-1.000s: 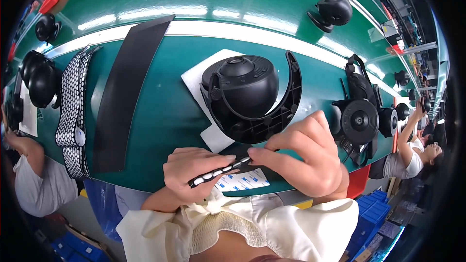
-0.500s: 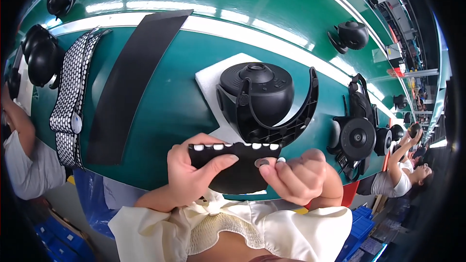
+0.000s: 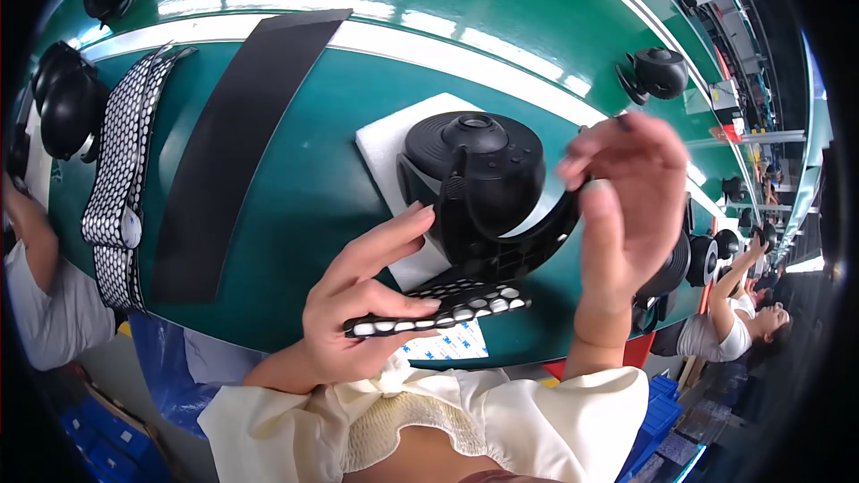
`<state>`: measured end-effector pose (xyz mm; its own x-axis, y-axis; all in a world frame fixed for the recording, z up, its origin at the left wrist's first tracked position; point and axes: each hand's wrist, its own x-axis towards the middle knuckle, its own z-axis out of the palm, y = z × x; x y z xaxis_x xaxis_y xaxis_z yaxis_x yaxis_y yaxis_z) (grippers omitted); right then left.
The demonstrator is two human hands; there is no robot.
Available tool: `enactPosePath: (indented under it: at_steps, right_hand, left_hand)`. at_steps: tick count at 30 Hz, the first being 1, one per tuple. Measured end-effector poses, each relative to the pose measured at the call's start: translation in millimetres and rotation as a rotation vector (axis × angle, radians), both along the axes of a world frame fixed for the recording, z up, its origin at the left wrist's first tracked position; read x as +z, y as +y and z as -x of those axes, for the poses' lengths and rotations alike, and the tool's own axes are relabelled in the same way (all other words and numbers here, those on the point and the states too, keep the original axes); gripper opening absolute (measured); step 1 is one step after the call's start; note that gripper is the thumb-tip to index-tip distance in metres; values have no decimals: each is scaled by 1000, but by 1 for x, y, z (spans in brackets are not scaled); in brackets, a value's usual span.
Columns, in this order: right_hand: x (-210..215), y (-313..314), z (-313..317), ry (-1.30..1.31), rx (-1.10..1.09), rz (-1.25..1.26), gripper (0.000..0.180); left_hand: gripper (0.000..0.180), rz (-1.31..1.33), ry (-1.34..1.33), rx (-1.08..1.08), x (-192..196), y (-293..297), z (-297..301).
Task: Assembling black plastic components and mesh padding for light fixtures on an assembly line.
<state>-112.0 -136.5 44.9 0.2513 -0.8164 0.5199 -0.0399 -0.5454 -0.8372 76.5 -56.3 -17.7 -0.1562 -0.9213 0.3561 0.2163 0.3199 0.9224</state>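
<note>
My left hand point(image 3: 362, 300) grips a folded black strip with white round dots point(image 3: 474, 306) between thumb and fingers. Its raised fingertips come close to the left arm of a curved black bracket point(image 3: 510, 264). White material with blue print point(image 3: 461, 342) shows below the strip. Raised on the right, my right hand point(image 3: 635, 197) is partly blurred, with thumb and fingers around the bracket's right tip. A small dark spot shows on one of its fingers; I cannot tell what it is. Behind the bracket, a round black device point(image 3: 483, 156) rests on a white foam sheet point(image 3: 380, 145).
A long black sheet point(image 3: 237, 143) and a dotted strip point(image 3: 125, 152) lie to the left. Round black devices point(image 3: 76, 107) stand at the far left, another device point(image 3: 658, 73) at the far right. People point(image 3: 729, 322) work on both sides.
My right hand has risen from the strip to the bracket's right tip. My left hand has turned the strip so its dotted face shows. The bracket's right arm sits lower.
</note>
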Motion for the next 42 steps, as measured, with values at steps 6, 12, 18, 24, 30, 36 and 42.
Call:
enactPosePath:
  at_steps: [6, 12, 18, 24, 30, 36, 42]
  right_hand:
    - [-13, 4, 38, -208, -222, -310, 66]
    - [-28, 15, -2, -732, 49, -544, 65]
    - [-4, 4, -11, -645, 61, -542, 42]
    - [6, -84, 2, 58, -324, 80, 41]
    - [-87, -197, 54, 1381, -622, 404, 73]
    - [-138, -230, 39, 1133, -607, 521, 55]
    - [-141, -230, 48, 992, -498, 530, 55]
  left_hand:
    - [16, 36, 72, -23, -4, 5, 2]
    - [16, -64, 99, 88, -5, 11, 14]
    - [19, -134, 283, 224, -3, 16, 17]
    - [21, -133, 430, 248, 4, 18, 15]
    - [14, -95, 359, -15, -4, 15, 17]
    - [13, -147, 355, -41, -1, 11, 11]
    - [13, -145, 320, -27, -2, 12, 11]
